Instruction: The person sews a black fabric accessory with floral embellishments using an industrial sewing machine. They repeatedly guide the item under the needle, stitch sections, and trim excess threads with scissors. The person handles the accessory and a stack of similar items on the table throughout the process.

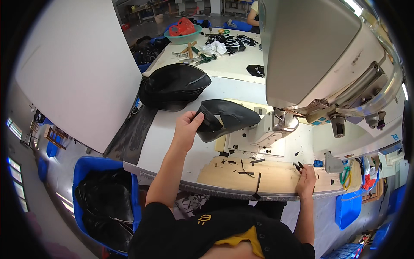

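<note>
My left hand point(188, 125) grips the left edge of a curved black shoe-upper piece point(226, 117) that lies against the post of a grey industrial sewing machine point(319, 56). My right hand point(306, 178) rests at the front edge of the table with its fingers on small black thread snips point(298, 165). Black offcut strips point(246, 166) lie scattered on the wooden board point(224, 176) between my hands.
A stack of finished black pieces point(174, 86) sits at the back left of the white table point(164, 138). A blue bin point(86, 166) with more black pieces stands on the floor at my left. Further back lie a green bowl point(183, 36), tools and scissors. Blue crates point(347, 209) stand at right.
</note>
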`<state>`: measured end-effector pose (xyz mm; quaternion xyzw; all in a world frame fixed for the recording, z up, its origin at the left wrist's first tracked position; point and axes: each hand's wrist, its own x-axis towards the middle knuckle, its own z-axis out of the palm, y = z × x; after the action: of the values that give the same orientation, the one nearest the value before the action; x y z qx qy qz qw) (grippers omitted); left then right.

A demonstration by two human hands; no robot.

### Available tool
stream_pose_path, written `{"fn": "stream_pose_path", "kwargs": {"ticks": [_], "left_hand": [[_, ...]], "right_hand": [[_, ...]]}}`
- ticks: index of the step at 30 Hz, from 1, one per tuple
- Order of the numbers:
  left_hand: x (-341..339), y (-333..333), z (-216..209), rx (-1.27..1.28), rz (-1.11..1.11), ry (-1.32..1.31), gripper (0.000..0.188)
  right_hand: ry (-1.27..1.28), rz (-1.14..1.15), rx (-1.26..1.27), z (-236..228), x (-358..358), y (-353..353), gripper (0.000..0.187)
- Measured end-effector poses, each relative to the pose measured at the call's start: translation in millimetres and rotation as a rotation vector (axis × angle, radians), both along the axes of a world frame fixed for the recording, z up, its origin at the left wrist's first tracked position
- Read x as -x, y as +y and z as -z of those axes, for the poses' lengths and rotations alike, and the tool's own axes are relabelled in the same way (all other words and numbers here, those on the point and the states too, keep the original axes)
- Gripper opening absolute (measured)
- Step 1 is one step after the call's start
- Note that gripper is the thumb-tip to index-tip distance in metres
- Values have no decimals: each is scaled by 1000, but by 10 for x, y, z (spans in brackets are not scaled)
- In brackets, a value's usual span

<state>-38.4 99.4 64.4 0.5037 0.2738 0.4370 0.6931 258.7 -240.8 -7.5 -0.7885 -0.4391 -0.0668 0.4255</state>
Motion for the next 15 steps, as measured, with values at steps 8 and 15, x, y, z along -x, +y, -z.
{"fn": "stream_pose_path", "kwargs": {"ticks": [8, 15], "left_hand": [[9, -342, 169, 6, 9, 22, 18], [114, -463, 219, -57, -1, 130, 14]], "right_hand": [[550, -487, -2, -750, 1307, 1631, 29], [374, -528, 156, -914, 1740, 2211, 23]]}}
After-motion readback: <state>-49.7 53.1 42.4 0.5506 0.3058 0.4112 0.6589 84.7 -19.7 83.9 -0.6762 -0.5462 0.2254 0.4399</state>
